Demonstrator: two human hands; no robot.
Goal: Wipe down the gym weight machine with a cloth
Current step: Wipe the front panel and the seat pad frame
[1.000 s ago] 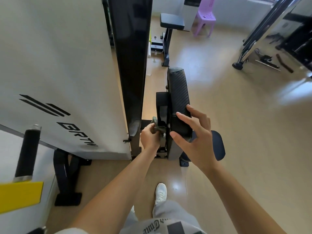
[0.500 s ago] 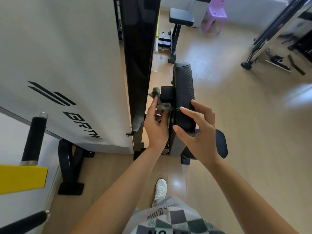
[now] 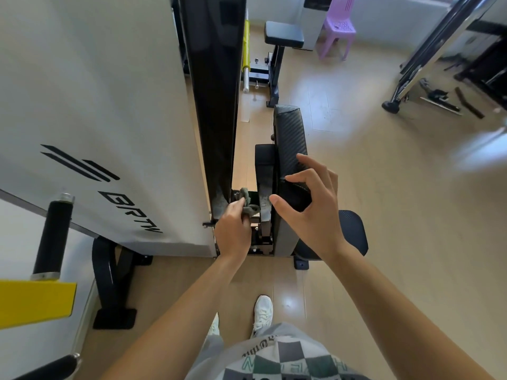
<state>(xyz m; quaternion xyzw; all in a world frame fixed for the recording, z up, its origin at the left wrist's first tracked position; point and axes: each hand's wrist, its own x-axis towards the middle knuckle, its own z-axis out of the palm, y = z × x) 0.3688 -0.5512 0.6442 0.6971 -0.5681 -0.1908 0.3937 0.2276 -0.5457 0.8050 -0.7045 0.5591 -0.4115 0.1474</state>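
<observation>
Head camera: 2 bare hands cleaning a gym weight machine (image 3: 164,204), seen from above.

At frame centre the left hand (image 3: 233,229) clutches a bunched grey cloth (image 3: 248,204) in the narrow gap between the black upright (image 3: 216,91) and the bracket (image 3: 264,171) behind the black pad (image 3: 288,133). The right hand (image 3: 310,215) grips that pad's edge, fingers curled over it. Pale dusty smears show low on the upright and bracket, so wiping here looks unfinished. Whether the white panel (image 3: 82,78) at left has been wiped cannot be told.
</observation>
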